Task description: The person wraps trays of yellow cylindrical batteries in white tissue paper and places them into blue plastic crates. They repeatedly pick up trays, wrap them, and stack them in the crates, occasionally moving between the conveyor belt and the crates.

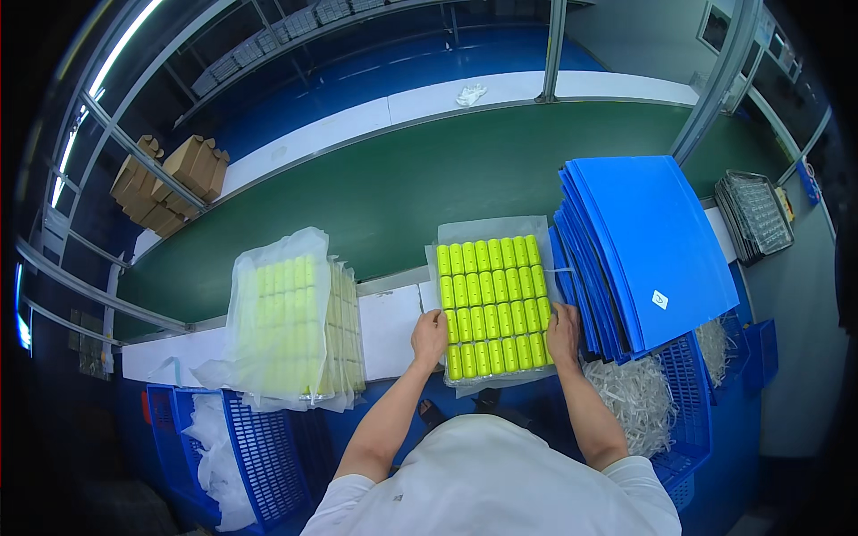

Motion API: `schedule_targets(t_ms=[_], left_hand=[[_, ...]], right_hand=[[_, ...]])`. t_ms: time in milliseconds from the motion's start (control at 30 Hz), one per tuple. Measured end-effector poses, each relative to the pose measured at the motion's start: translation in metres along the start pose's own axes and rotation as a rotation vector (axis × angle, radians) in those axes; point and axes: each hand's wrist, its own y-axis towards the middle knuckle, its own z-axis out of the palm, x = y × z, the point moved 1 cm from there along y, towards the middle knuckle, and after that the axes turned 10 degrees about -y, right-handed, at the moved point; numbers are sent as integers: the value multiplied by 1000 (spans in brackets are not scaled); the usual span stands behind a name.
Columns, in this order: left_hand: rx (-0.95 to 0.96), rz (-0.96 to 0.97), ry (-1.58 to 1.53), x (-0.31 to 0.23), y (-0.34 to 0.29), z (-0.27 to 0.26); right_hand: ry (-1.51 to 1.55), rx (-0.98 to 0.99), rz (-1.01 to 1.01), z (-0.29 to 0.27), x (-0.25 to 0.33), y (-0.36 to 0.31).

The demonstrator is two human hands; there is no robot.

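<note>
Yellow-green cylinders (493, 305) sit in rows before the person (505, 478), a pale sheet (514, 227) edging out beyond them; the left hand (431, 337) and the right hand (563, 334) grip their opposite sides, fingertips hard to make out; at left, translucent sheeting (308, 246) veils a second stack (346, 326), clouding its rows.

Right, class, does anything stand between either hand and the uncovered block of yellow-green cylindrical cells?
Nothing visible does: the left hand and right hand are at opposite sides of the uncovered cell block. Their undersides are hidden.
</note>
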Motion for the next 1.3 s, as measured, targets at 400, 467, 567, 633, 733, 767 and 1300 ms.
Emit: schedule_targets(t_ms=[400,467,567,633,733,767,1300], left_hand=[[92,501,490,-81,-21,-59],[-175,780,286,-153,-50,-126],[-407,578,180,-176,-46,-263],[-543,393,715,-125,-35,-328],[-247,-216,778,-16,-34,-353],[-157,-353,779,10,-41,-348],[-390,-160,617,71,-45,-318]], right_hand=[[-153,4,48,14,-8,25],[-179,-11,33,17,-12,24],[-219,-21,21,16,-16,24],[-222,-1,1,15,-10,25],[-213,27,-9,16,-6,26],[-212,44,-3,17,-5,30],[-212,251,75,11,-9,42]])
